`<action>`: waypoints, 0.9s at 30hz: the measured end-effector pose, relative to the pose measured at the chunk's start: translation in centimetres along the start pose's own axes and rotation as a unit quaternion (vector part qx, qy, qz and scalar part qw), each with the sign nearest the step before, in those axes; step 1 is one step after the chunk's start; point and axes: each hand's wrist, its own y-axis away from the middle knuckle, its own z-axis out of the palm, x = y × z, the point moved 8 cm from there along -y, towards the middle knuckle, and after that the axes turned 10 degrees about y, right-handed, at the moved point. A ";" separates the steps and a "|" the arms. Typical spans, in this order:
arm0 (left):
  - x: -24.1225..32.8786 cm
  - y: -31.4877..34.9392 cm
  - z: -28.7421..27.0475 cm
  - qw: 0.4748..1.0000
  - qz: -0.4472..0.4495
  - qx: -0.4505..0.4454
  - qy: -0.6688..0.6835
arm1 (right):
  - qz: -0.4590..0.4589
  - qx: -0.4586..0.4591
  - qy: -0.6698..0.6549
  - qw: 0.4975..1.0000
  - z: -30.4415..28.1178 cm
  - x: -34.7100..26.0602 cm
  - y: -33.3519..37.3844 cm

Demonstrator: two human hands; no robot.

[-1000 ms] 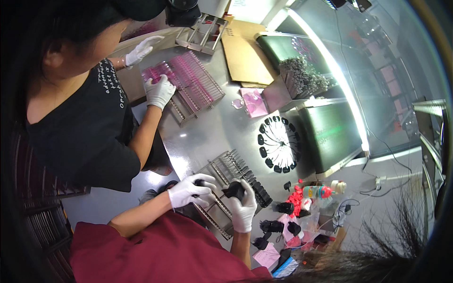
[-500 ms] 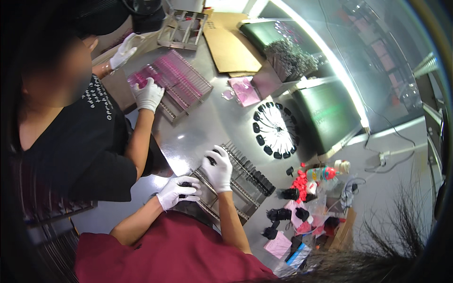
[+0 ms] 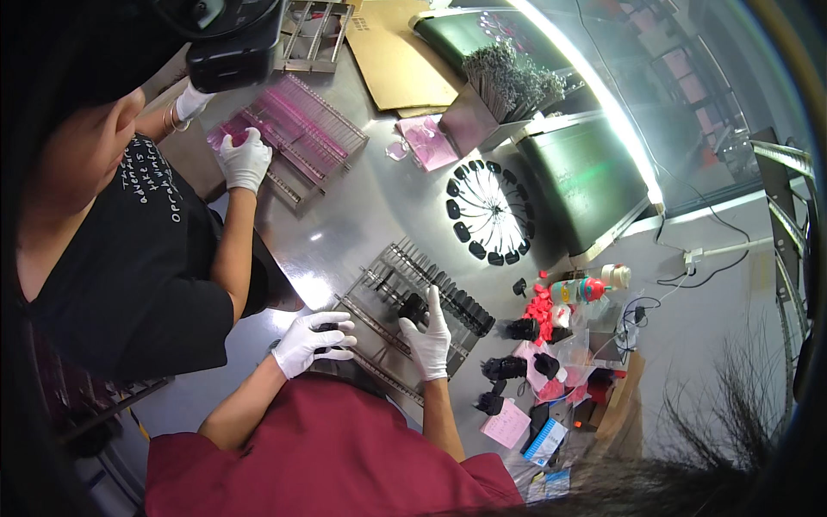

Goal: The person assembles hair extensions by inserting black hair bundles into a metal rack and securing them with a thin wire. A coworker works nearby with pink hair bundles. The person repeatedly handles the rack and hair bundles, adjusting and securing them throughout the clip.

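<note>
The person's right hand [image 3: 428, 340], in a white glove, has its index finger straight and its thumb spread away, a wide grip. A black piece [image 3: 413, 307] sits at that gap, over a metal rack [image 3: 370, 322]; whether the fingers hold it or only stand beside it, I cannot tell. The left hand [image 3: 314, 343], also gloved, is half curled around something dark, its shape mostly hidden, near the rack's left corner.

The rack lies slanted on a shiny metal bench [image 3: 379, 194]. Along its far right side runs a tight row of black pieces [image 3: 461, 303]. With pieces so close together, a light fingertip pinch seems best, with the other fingers lifted clear so that neighbours are not knocked; a loose left hand should avoid pressing what it carries.

Beyond the rack, black pieces form a ring [image 3: 497, 209] on a bright white patch, their thin stems pointing inward. To the right lie small red pieces [image 3: 538, 304] and a red-capped bottle [image 3: 575, 291]. At upper left, a co-worker's gloved hand [image 3: 246, 160] rests at a rack of pink pieces [image 3: 297, 129].
</note>
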 end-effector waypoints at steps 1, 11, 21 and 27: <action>-0.2 0.1 0.1 1.000 -0.008 -0.004 0.006 | 0.011 0.000 0.010 1.000 -0.7 0.3 0.5; -2.0 -2.8 5.4 0.993 -0.038 -0.041 -0.104 | -0.115 0.043 0.307 0.944 -6.9 2.6 3.7; -8.5 -6.6 17.7 0.899 0.003 -0.211 -0.384 | -0.135 0.061 0.106 0.983 -8.7 -7.8 8.8; -4.9 -5.3 22.0 0.466 0.325 -0.248 -0.785 | 0.031 0.160 -0.364 0.917 -13.7 0.5 8.7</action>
